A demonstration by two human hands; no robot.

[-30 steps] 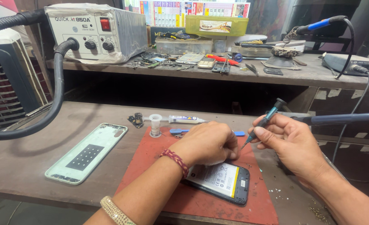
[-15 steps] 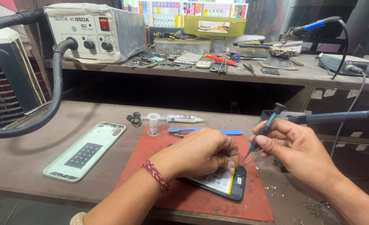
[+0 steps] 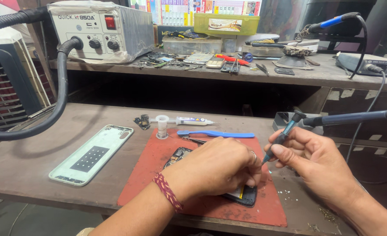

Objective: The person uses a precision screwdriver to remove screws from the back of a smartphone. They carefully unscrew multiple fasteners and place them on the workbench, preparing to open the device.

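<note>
Near: left hand (image 3: 219,168), fingers curled, pressing down on an opened phone (image 3: 246,196). Phone lies on a red mat (image 3: 158,161) on the desk (image 3: 27,161), long axis running from far-left to near-right; most of it hidden under the hand, only its two ends showing.

Near right: right hand (image 3: 313,161), closed in a pen grip on a screwdriver (image 3: 284,134). Tip slants down and left towards the phone's right edge, just beside the left fingers; contact cannot be told. The left hand is the nearer to the phone.

Near left: pale back cover (image 3: 93,153), off the mat.

Middle: blue pry tool (image 3: 217,133), tube (image 3: 193,121), small white bottle (image 3: 162,126).

Far: shelf (image 3: 263,76) with hot-air station (image 3: 99,28), its hose, scattered tools and parts.
</note>
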